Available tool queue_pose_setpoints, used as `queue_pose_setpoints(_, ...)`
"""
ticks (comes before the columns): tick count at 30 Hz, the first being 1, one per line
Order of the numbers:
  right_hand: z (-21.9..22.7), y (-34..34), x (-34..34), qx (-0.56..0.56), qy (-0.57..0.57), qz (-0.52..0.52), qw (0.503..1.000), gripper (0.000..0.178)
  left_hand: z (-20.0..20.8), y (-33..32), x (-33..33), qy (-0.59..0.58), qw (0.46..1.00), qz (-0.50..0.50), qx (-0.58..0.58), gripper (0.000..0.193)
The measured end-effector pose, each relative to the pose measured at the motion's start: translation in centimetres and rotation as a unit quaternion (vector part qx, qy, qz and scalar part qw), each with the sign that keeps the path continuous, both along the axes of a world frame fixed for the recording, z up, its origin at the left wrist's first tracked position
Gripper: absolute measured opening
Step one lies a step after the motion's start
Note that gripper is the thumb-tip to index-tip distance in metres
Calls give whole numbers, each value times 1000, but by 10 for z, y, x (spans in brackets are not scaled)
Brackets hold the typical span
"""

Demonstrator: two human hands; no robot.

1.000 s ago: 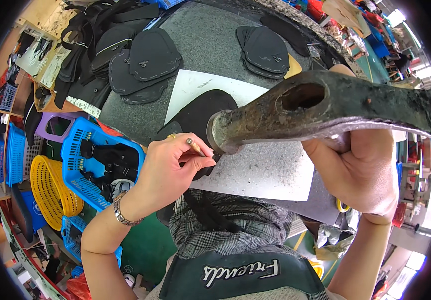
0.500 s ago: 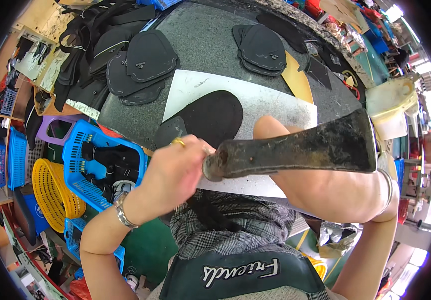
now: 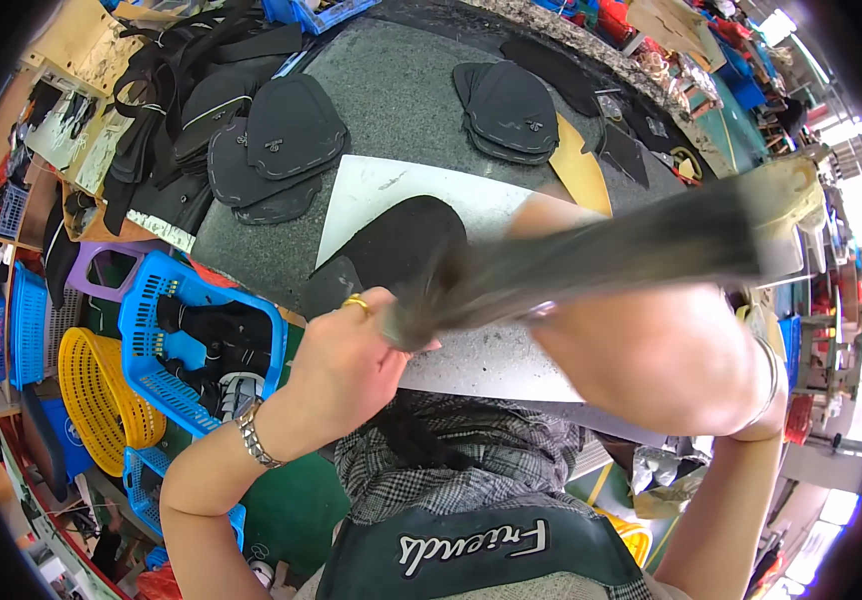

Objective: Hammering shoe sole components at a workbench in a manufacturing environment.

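A dark, worn hammer [image 3: 611, 255] with a round striking end and a flared opposite end crosses the view, blurred by motion. My right hand [image 3: 641, 350] is closed beneath its head; the handle is hidden. On the near side of a black rounded piece [image 3: 411, 235], my left hand [image 3: 341, 365] is closed, its fingertips pinched together behind the hammer's round end. Whatever they pinch is hidden. The black piece lies on a white board [image 3: 501, 190], with a smaller dark grey patch [image 3: 333, 285] at its lower left.
Stacks of black shaped pieces lie at the table's far left [image 3: 296, 125] and far right [image 3: 513, 108]. Beside the right stack is a yellow sheet [image 3: 579, 165]. Left of the table stand a blue basket [image 3: 176, 390] of dark items and a yellow basket [image 3: 101, 400].
The hammer has swung, turning from sharp to blurred, and my right hand has moved with it. My left hand stays closed near the black piece. The whole view has shifted slightly.
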State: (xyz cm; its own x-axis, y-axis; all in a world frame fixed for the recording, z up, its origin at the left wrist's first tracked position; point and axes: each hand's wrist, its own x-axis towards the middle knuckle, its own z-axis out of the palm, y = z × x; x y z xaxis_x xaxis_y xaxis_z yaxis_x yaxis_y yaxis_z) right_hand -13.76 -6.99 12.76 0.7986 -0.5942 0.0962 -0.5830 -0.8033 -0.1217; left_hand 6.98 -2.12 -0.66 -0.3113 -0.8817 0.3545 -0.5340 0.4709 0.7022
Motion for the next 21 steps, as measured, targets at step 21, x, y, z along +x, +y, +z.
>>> queue_pose_setpoints(21,15,1,0,175,-155,-174,957,25,-17,-11,-7,131,980,71,129,5)
